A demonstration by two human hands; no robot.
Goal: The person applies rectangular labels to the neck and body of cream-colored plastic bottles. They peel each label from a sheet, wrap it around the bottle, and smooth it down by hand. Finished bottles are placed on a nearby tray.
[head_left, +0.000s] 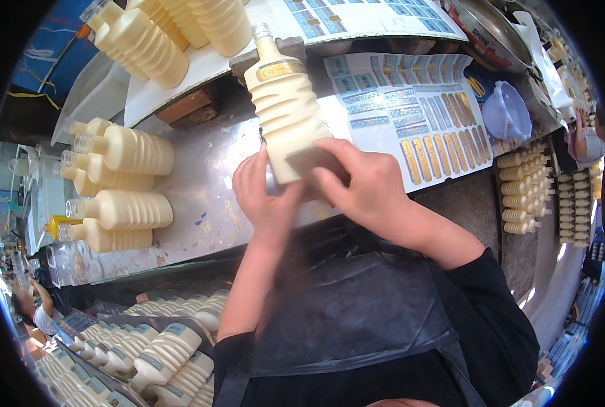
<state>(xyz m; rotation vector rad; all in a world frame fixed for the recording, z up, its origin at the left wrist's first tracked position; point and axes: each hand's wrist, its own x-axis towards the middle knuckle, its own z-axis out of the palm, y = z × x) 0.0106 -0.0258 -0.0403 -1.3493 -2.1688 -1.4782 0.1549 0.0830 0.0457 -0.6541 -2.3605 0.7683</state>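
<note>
At the worktable (pixel 207 159), left hand (pixel 256 190) grasps the bottle (pixel 283 112) near its base, right hand (pixel 363 180) a dark piece (pixel 312 161).

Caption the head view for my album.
Left hand on a cream bottle, right hand holding a flat grey piece against it.

Right of obstructing bottles (pixel 129 182), the table (pixel 204 183) is passable
</note>
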